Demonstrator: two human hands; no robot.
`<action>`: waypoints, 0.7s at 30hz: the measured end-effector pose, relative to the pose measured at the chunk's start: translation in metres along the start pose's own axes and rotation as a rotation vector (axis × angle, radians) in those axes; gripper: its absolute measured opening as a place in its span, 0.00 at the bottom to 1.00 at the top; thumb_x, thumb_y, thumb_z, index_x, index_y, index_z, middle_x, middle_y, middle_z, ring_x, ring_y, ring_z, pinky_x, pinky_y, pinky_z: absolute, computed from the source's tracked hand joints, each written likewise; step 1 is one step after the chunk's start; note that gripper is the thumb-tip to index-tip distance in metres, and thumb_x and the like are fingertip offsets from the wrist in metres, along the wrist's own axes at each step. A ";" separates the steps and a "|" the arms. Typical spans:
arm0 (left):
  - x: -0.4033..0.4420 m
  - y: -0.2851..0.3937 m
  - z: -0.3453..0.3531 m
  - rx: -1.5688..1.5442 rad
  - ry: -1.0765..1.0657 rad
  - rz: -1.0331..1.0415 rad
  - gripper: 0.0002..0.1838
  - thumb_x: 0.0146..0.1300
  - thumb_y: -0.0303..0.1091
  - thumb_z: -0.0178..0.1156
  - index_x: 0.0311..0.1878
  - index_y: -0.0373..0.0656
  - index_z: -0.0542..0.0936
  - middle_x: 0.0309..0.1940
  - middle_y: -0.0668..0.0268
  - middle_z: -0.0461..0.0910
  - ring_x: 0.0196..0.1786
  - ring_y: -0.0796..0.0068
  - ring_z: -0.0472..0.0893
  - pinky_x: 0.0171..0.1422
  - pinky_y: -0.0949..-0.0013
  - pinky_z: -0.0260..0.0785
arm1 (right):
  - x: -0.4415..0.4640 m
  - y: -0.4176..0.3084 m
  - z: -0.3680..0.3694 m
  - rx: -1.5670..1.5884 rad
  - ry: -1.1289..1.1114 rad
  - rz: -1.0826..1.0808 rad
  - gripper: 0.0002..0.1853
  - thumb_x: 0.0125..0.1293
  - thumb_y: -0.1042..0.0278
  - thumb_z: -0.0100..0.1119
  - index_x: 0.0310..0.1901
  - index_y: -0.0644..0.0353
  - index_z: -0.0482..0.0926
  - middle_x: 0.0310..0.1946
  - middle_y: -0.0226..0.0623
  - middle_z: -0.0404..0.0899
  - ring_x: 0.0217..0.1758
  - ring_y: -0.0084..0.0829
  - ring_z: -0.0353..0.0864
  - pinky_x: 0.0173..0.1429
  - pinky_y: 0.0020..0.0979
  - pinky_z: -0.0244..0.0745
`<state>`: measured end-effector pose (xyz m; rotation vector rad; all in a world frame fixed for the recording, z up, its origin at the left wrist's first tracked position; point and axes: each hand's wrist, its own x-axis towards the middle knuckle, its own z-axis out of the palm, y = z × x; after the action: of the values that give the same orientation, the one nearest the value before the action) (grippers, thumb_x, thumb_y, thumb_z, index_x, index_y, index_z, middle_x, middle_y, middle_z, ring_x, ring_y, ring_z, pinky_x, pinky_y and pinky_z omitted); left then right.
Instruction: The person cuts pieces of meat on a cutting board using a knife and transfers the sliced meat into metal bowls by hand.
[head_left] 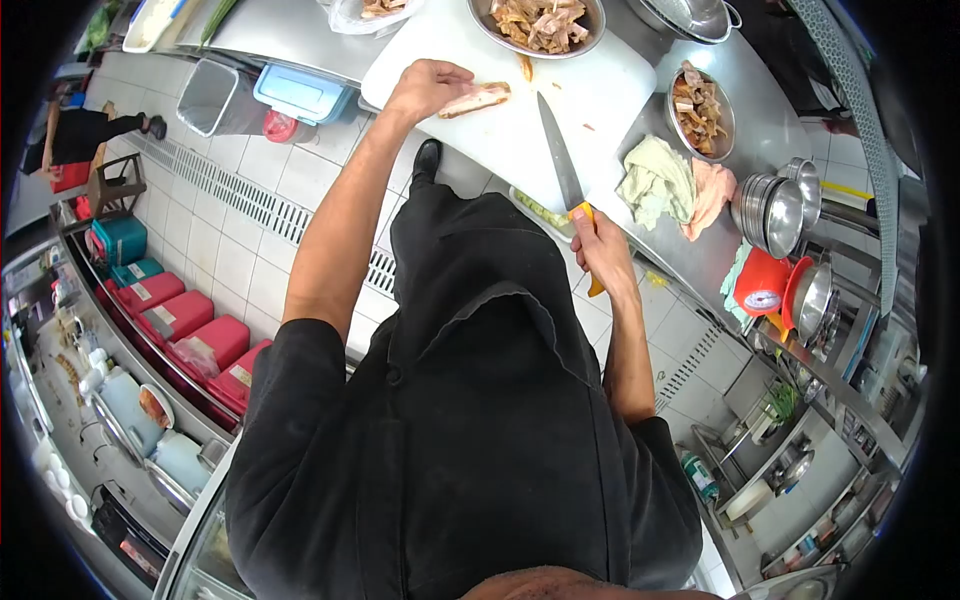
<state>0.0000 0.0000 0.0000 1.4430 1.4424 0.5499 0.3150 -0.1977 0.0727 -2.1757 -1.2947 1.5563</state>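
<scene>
On board [625, 75], bowl [596, 24] of meat pieces [540, 24]; left grip [430, 90] touching meat slab [485, 98], closure unclear; right grip [604, 254] clamped round knife [560, 150].

board [600, 90] on surface [765, 100] | meat bowl [596, 28] on board's far edge | meat strip [478, 99] left, at left hand [430, 88] | knife [560, 145] to its right, in right hand [600, 250] | cloths [655, 180] right of board | second bowl [729, 120] behind cloths

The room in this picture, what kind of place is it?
Probably a restaurant kitchen: I see a long knife, a white cutting board and stacked metal bowls.
</scene>
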 end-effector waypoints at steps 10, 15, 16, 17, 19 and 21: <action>-0.046 0.001 0.014 0.096 0.262 0.069 0.15 0.59 0.26 0.72 0.51 0.36 0.87 0.40 0.62 0.89 0.43 0.76 0.86 0.54 0.73 0.79 | -0.013 -0.003 0.024 -0.184 0.176 -0.216 0.28 0.81 0.46 0.47 0.44 0.71 0.76 0.28 0.58 0.82 0.36 0.59 0.84 0.45 0.51 0.76; -0.056 0.009 0.019 0.092 0.234 -0.031 0.16 0.59 0.27 0.72 0.50 0.36 0.87 0.38 0.63 0.89 0.42 0.76 0.86 0.54 0.72 0.79 | 0.000 0.007 0.029 0.103 0.050 -0.135 0.28 0.81 0.45 0.46 0.42 0.69 0.76 0.23 0.44 0.79 0.23 0.38 0.79 0.30 0.39 0.74; -0.056 0.012 0.022 0.065 0.201 -0.077 0.16 0.59 0.28 0.72 0.51 0.35 0.87 0.38 0.63 0.89 0.42 0.76 0.86 0.54 0.72 0.80 | 0.002 0.006 0.028 0.199 0.002 -0.072 0.28 0.81 0.45 0.46 0.42 0.68 0.76 0.22 0.40 0.77 0.20 0.32 0.76 0.26 0.36 0.71; -0.056 0.014 0.025 0.040 0.167 -0.122 0.17 0.59 0.29 0.73 0.52 0.35 0.87 0.38 0.63 0.89 0.43 0.75 0.86 0.53 0.72 0.80 | 0.003 0.004 0.028 0.296 -0.046 -0.007 0.27 0.81 0.45 0.45 0.42 0.67 0.76 0.21 0.36 0.76 0.18 0.27 0.73 0.22 0.32 0.69; -0.059 0.029 0.032 0.166 0.286 0.067 0.20 0.62 0.31 0.71 0.58 0.39 0.85 0.48 0.60 0.86 0.44 0.70 0.86 0.53 0.69 0.80 | 0.004 -0.004 0.027 0.333 -0.047 -0.026 0.27 0.81 0.45 0.46 0.42 0.67 0.76 0.20 0.33 0.74 0.15 0.23 0.69 0.19 0.28 0.64; -0.055 0.033 0.034 0.180 0.303 0.224 0.22 0.63 0.31 0.69 0.61 0.42 0.84 0.54 0.58 0.84 0.44 0.68 0.85 0.53 0.67 0.80 | 0.010 -0.017 0.028 0.374 -0.065 -0.050 0.27 0.81 0.45 0.46 0.41 0.67 0.76 0.20 0.32 0.73 0.14 0.21 0.67 0.17 0.27 0.62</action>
<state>0.0348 -0.0553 0.0313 1.7338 1.6076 0.8244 0.2836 -0.1890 0.0631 -1.8631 -0.9694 1.7013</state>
